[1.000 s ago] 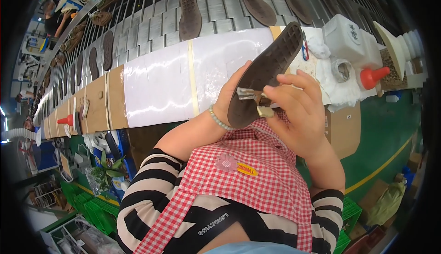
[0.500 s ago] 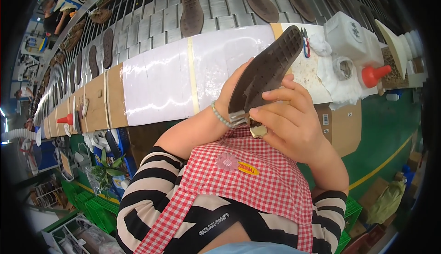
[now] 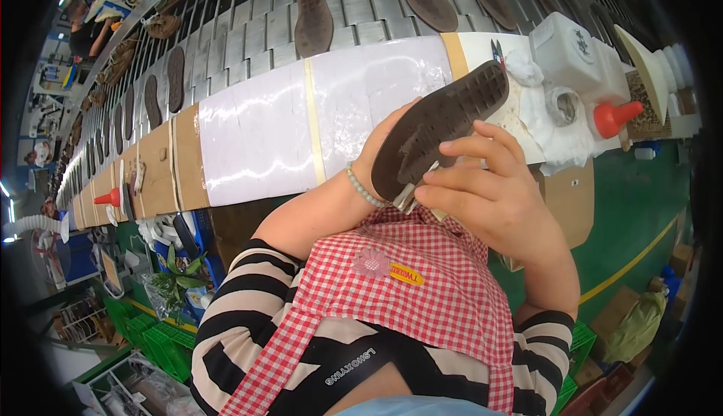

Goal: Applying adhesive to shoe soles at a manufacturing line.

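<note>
A dark brown shoe sole is held up in front of my apron, tilted, with its gridded end toward the upper right. My left hand grips it from behind along its left edge; the sole hides most of those fingers. At its lower end, the thumb and fingers of my right hand pinch a small, pale, flat tool with a metallic-looking part. This tool lies close against the sole's lower edge; its exact kind and whether it touches cannot be made out. The other right fingers are bent near the sole's face.
Beyond the covered bench runs a slatted metal conveyor carrying several soles and shoes. At right stand white plastic bottles, a jar, a red-capped nozzle and small snips. A person works at far left.
The sole has turned a little clockwise, its gridded end moving down and right. My right hand and the small tool have shifted slightly; both hands keep their hold.
</note>
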Demonstrator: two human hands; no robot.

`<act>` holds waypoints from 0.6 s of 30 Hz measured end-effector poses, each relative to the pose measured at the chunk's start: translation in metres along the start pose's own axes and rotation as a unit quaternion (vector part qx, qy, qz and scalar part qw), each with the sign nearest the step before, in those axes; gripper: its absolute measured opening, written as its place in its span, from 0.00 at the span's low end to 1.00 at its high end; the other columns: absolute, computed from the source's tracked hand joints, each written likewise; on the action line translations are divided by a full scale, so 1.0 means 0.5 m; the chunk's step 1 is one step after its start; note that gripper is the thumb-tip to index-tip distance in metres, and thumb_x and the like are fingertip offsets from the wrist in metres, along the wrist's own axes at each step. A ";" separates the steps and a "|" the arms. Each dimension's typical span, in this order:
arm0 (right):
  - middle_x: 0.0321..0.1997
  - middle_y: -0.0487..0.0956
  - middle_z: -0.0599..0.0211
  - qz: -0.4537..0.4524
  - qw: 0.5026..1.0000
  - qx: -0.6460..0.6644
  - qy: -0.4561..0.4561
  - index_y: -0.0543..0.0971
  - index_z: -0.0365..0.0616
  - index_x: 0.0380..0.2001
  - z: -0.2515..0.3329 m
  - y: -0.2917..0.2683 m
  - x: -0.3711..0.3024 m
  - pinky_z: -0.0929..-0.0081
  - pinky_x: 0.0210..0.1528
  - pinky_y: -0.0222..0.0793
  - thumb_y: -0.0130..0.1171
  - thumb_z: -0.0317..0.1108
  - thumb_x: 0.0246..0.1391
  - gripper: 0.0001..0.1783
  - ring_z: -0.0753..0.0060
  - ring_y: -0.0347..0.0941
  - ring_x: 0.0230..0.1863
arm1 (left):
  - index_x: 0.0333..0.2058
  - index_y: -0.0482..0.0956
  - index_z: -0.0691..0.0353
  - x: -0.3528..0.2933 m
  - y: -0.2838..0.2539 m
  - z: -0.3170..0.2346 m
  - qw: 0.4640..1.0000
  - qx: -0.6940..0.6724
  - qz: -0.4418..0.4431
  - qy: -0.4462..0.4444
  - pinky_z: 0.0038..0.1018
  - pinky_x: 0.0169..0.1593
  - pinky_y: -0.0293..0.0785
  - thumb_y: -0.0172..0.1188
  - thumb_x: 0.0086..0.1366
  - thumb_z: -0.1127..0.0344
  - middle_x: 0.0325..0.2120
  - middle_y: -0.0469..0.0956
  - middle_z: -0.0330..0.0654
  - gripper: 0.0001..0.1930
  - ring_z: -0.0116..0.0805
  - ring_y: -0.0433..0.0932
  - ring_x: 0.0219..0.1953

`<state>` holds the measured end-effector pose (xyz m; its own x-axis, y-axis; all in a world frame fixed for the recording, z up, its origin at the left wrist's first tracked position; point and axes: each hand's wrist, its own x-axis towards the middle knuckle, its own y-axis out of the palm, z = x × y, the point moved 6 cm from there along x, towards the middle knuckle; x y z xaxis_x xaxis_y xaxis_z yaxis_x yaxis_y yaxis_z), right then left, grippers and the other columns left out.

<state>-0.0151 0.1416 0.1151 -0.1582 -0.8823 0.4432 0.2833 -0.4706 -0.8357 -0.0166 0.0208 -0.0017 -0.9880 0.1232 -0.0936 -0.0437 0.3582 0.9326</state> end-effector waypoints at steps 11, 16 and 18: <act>0.42 0.82 0.76 0.012 0.998 -0.053 0.015 0.85 0.52 0.40 -0.002 -0.029 -0.010 0.52 0.67 0.62 0.67 0.32 0.42 0.17 0.66 0.74 0.54 | 0.63 0.64 0.72 0.003 0.003 -0.002 0.997 0.065 0.040 -0.014 0.35 0.52 0.83 0.39 0.77 0.67 0.54 0.75 0.55 0.21 0.45 0.80 0.52; 0.42 0.82 0.69 -0.066 0.990 -0.039 0.119 0.83 0.46 0.42 -0.008 -0.043 -0.036 0.54 0.63 0.66 0.75 0.33 0.35 0.24 0.62 0.76 0.51 | 0.64 0.62 0.71 0.004 0.016 -0.009 0.990 0.130 0.056 0.006 0.50 0.63 0.73 0.38 0.79 0.58 0.62 0.67 0.58 0.25 0.54 0.70 0.63; 0.40 0.82 0.66 -0.146 0.967 0.095 0.189 0.82 0.41 0.44 -0.019 -0.021 -0.045 0.58 0.57 0.69 0.78 0.33 0.34 0.29 0.58 0.76 0.49 | 0.65 0.61 0.69 0.009 0.024 0.000 0.971 -0.226 0.054 -0.061 0.56 0.69 0.62 0.38 0.78 0.52 0.65 0.62 0.59 0.28 0.58 0.62 0.68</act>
<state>-0.0234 0.1666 0.1108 -0.5811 -0.6637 0.4710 0.3368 -0.7230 -0.6031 -0.0214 0.0255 0.0090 -0.9666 0.2562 -0.0015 -0.0286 -0.1022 0.9944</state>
